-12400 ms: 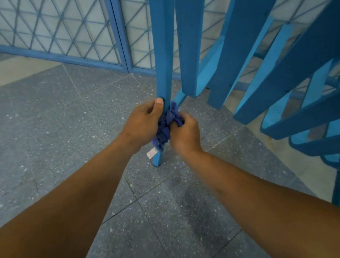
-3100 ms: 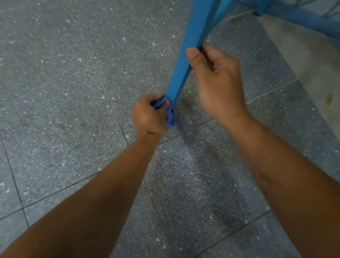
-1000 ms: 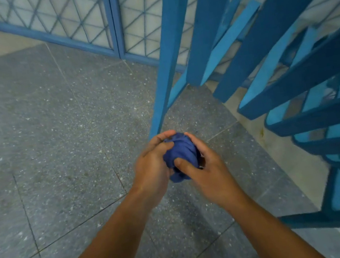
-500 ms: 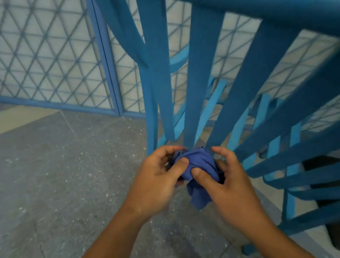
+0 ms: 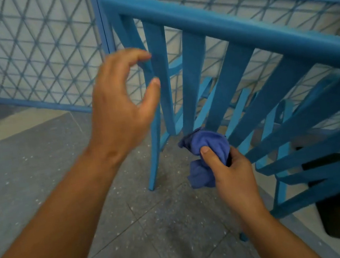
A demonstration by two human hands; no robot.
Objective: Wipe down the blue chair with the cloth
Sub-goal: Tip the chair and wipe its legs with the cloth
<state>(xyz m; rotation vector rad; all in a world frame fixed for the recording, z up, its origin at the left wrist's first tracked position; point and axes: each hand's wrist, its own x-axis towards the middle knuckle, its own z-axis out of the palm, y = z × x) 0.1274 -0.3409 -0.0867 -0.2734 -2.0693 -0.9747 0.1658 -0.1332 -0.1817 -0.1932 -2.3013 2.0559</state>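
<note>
Near the bottom, the right hand (image 5: 230, 170) is squeezing the balled-up cloth (image 5: 205, 145), thumb curled over it. The cloth is sitting just under the low ends of the blue chair (image 5: 238, 30) slats, which are running up and away. The left hand (image 5: 121, 105) is reaching up, fingers (image 5: 145, 55) apart and holding nothing, beside the leftmost slat. A moment ago both hands were bunching the cloth; now the left one is letting go.

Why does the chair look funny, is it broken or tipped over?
The chair shows no breaks, and its tilt may only be the wide camera's view. The cloth is bunched in the right hand. The left hand reaches toward a slat, holding nothing. Pale specks dot the floor.
</note>
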